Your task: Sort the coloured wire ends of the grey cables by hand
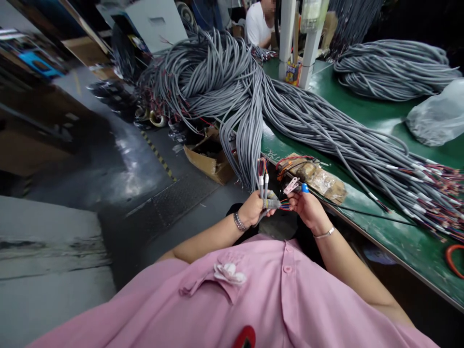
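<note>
My left hand (253,209) is closed around grey cables (266,192), with taped fingers next to their ends. Two cable ends with white bands and red-brown wires stand up above that hand. From the held cable, thin coloured wires (284,205) fan out to the right. My right hand (306,208) pinches the tips of these wires; one of its fingers wears a blue cap (305,188). A pink clothespin (291,185) shows just beyond the right fingers; what it is clipped to I cannot make out.
A thick bundle of grey cables (308,113) lies along the green table (395,193), its wire ends at the right. Behind are a cable coil (395,67) and a plastic bag (438,113). An open cardboard box (208,157) stands on the floor. A person (258,24) sits at the back.
</note>
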`<action>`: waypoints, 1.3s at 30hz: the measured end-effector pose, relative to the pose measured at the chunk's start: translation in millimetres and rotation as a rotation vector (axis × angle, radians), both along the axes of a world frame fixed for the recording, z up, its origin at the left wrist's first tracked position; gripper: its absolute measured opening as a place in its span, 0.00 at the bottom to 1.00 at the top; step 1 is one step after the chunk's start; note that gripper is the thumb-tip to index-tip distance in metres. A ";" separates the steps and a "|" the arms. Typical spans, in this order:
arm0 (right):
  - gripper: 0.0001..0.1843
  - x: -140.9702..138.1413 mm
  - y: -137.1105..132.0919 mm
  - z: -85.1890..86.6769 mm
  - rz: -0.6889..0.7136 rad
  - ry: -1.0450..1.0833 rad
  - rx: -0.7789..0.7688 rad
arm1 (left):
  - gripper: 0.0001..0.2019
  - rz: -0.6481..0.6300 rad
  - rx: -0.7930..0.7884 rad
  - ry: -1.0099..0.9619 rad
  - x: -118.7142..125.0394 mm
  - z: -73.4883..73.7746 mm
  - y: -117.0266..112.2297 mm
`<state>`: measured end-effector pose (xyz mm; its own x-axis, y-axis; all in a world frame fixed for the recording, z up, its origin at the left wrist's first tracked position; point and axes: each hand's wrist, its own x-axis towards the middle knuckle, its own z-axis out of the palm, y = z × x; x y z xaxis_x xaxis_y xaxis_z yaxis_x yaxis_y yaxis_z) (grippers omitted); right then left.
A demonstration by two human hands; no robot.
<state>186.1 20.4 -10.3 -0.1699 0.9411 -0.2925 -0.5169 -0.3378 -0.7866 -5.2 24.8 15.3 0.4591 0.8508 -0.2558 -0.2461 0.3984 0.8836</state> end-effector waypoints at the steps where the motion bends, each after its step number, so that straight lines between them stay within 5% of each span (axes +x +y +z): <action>1: 0.24 -1.8 3.0 2.7 0.023 -0.008 0.028 | 0.14 -0.025 -0.001 -0.012 0.5 0.6 3.7; 9: 0.23 -21.4 5.9 -4.7 -0.339 -0.257 0.233 | 0.15 -0.104 -0.038 -0.018 1.7 -6.0 23.7; 14: 0.27 -26.3 12.1 -5.2 -0.181 -0.008 0.066 | 0.16 -0.153 -0.056 -0.033 2.0 -12.2 28.1; 21: 0.22 -31.0 16.4 -3.5 -0.287 0.075 0.058 | 0.15 -0.194 -0.091 -0.026 3.9 -12.9 28.6; 26: 0.23 -30.2 15.9 -6.0 -0.234 0.144 0.014 | 0.15 -0.192 -0.086 -0.029 4.9 -14.4 28.5; 34: 0.31 -21.5 8.1 -2.5 -0.048 0.196 -0.015 | 0.14 -0.118 -0.056 -0.017 0.2 -7.9 10.4; 39: 0.22 -20.9 7.0 3.4 -0.071 0.118 0.008 | 0.14 0.052 -0.019 -0.021 2.0 2.5 -7.7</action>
